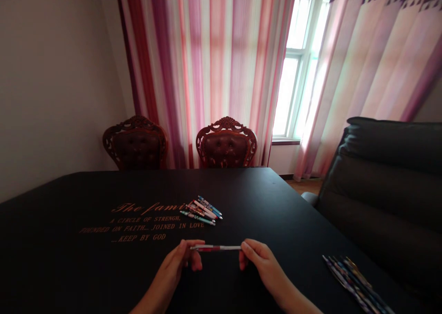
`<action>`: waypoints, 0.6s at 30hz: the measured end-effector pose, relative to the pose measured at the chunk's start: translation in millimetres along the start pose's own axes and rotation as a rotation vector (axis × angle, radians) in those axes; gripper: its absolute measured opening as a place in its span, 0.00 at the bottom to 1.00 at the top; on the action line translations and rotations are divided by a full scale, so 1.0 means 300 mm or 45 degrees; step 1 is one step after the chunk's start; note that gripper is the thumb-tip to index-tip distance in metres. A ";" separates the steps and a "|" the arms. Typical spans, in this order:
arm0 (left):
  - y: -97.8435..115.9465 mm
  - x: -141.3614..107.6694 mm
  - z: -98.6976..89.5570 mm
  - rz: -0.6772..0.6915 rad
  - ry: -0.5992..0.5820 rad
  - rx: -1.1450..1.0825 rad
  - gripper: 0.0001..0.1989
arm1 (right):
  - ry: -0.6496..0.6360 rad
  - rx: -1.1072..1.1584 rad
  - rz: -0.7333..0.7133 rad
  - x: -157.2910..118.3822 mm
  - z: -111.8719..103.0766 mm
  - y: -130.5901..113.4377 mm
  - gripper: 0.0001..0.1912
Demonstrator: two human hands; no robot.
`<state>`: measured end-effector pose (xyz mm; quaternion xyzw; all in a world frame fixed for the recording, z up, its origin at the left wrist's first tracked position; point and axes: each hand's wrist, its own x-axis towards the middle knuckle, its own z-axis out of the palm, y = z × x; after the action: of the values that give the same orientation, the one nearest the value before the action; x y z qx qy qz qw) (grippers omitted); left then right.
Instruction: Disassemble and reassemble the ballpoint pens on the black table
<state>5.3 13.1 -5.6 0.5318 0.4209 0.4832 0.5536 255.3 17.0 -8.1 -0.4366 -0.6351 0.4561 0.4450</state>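
A slim pen (226,247), white with a red section, is stretched level between my two hands above the black table (255,203). My left hand (181,256) pinches its left end between thumb and fingers. At the other end, the thumb and fingertips of my right hand (257,256) close on the pen's white part. Just beyond the hands lies a small pile of pens (203,210) with patterned, white, blue and teal barrels, some crossing each other.
Near the table's right edge lies a bundle of several longer pens (355,282). Two carved wooden chairs (226,146) stand behind the far edge. A dark padded armchair (386,180) is on the right. Gold lettering (141,226) is printed on the left of the tabletop.
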 end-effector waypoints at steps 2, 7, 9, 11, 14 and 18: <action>-0.012 0.012 -0.001 -0.046 -0.042 -0.204 0.25 | -0.006 -0.004 -0.003 0.001 0.000 0.005 0.24; -0.030 0.022 -0.010 -0.149 -0.108 -0.597 0.21 | -0.050 -0.048 -0.006 -0.008 0.012 0.000 0.24; -0.033 0.020 -0.017 -0.160 -0.129 -0.695 0.18 | -0.070 -0.056 0.006 -0.016 0.021 -0.001 0.24; -0.037 0.017 -0.025 -0.133 -0.147 -0.745 0.14 | -0.105 -0.058 0.018 -0.025 0.031 0.001 0.23; -0.042 0.013 -0.035 -0.102 -0.146 -0.787 0.11 | -0.132 -0.101 -0.010 -0.034 0.045 0.004 0.23; -0.041 0.016 -0.028 -0.199 -0.077 -0.890 0.11 | -0.144 -0.238 -0.088 -0.038 0.055 0.004 0.21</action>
<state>-1.2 19.7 -18.2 0.2908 0.2532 0.5383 0.7494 242.2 3.2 -14.2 -0.4276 -0.7135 0.4034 0.3813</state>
